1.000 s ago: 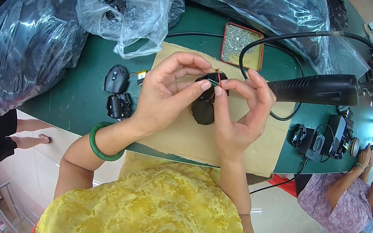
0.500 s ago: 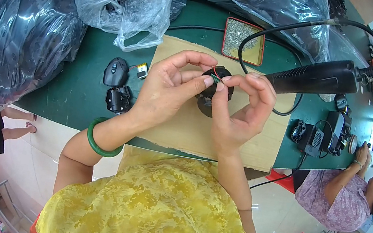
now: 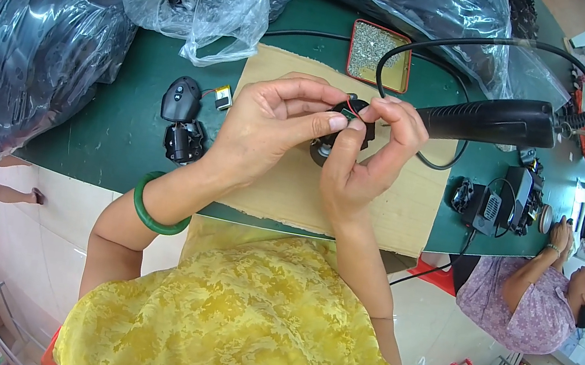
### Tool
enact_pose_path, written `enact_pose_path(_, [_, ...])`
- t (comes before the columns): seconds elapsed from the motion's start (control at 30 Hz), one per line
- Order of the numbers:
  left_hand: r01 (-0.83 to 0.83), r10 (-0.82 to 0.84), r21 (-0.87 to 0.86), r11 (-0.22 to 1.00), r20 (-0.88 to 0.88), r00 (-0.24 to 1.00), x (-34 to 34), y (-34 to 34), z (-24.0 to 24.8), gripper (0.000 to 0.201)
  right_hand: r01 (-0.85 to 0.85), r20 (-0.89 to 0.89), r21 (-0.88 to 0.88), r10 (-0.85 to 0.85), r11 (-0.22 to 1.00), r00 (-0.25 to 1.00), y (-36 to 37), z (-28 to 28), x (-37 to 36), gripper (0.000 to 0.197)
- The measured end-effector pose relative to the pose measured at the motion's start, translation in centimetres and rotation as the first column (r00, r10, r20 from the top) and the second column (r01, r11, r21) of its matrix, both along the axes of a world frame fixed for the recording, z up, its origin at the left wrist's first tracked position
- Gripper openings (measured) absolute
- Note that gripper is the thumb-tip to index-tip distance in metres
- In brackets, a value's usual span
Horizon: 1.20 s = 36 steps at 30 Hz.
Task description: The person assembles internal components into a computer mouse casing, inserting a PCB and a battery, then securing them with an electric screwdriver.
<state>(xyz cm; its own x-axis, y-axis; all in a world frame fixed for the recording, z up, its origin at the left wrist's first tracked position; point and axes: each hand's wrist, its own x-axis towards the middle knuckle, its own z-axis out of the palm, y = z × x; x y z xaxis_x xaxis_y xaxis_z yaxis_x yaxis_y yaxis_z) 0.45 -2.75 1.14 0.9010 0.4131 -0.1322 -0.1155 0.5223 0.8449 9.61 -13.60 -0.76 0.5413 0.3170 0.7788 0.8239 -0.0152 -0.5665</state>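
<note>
Both my hands meet over a black plastic housing [image 3: 347, 131], lying above the cardboard sheet [image 3: 413, 203]. My left hand [image 3: 268, 120] has its thumb and fingers closed on the housing and the small green circuit board [image 3: 349, 114] at its top. With thumb and forefinger pinched, my right hand [image 3: 377, 139] holds the board's edge near a thin red wire [image 3: 352, 105]. Fingertips hide part of the board, so the exact grip is hard to see. A black round part [image 3: 319, 150] shows beneath the housing.
A black power screwdriver [image 3: 488, 121] hangs at the right, its cable looping above. Behind the hands stands a red-rimmed screw tray [image 3: 380, 56]. At left lie black shells [image 3: 182, 100] with a battery [image 3: 223, 97]. Plastic bags [image 3: 44, 48] fill the far left; a person [image 3: 521, 298] sits at right.
The whole view has shifted slightly. My hands and the housing have moved a little to the right over the cardboard, and the housing has turned somewhat. Both hands keep their pinch.
</note>
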Motion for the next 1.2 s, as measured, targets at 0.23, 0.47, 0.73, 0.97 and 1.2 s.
enact_pose_path(0.23, [0.059,-0.057,0.013,0.998,-0.089,0.994,-0.2,0.7,1.0,0.03,0.019,0.029,-0.001,-0.019,1.0,0.999,0.0,-0.3,0.0,0.032])
enact_pose_path(0.47, [-0.008,0.012,0.052,0.999,-0.07,0.997,-0.1,0.5,0.1,0.037,0.025,-0.098,0.027,-0.022,0.999,0.995,0.1,-0.4,-0.3,0.029])
enact_pose_path(0.73, [-0.064,0.065,0.072,0.995,-0.012,0.998,0.1,-0.1,-0.3,0.035,0.056,-0.059,-0.044,-0.058,0.997,0.997,-0.3,0.7,-0.7,0.035])
enact_pose_path(0.97, [-0.078,0.08,0.09,0.993,-0.022,0.997,0.0,-0.5,0.0,0.031,-0.002,-0.19,0.075,0.017,0.997,0.982,0.2,0.1,-0.7,0.031])
enact_pose_path(1.2, [-0.128,0.124,0.151,0.98,0.04,0.992,0.2,-1.1,-0.1,0.03,-0.029,-0.238,0.1,0.052,0.995,0.97,0.3,0.0,-0.7,0.032])
